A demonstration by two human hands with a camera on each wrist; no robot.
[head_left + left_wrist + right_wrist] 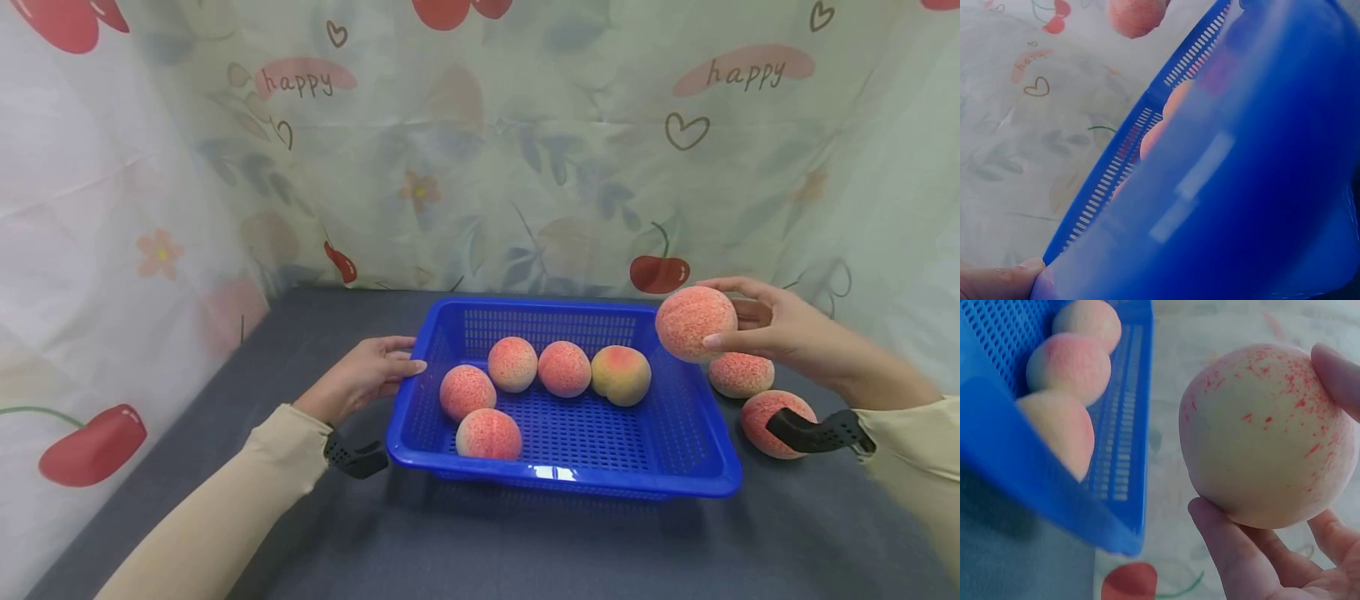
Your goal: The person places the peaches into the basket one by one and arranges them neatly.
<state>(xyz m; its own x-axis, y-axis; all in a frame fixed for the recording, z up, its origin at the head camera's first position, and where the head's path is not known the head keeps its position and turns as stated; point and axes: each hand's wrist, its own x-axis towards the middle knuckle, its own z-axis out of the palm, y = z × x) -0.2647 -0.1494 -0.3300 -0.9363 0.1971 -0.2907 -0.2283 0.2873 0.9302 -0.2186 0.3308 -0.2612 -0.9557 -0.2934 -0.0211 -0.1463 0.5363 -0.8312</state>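
Basket (577, 429), blue plastic, probably light and slightly flexible, is best held by its rim; the left hand (363, 373) pinches it at nine o'clock. At two o'clock, the right hand (795, 333) grips a peach (692, 325), thumb opposite fingers around its girth; it looks light, firm, rough enough not to slip, though hard pinching might dent it.

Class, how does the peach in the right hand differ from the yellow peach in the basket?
The held peach is gripped by the right hand; the yellow peach sits in the basket. The held peach looks pink-speckled; the yellow peach shows a reddish patch. Both are roundish.
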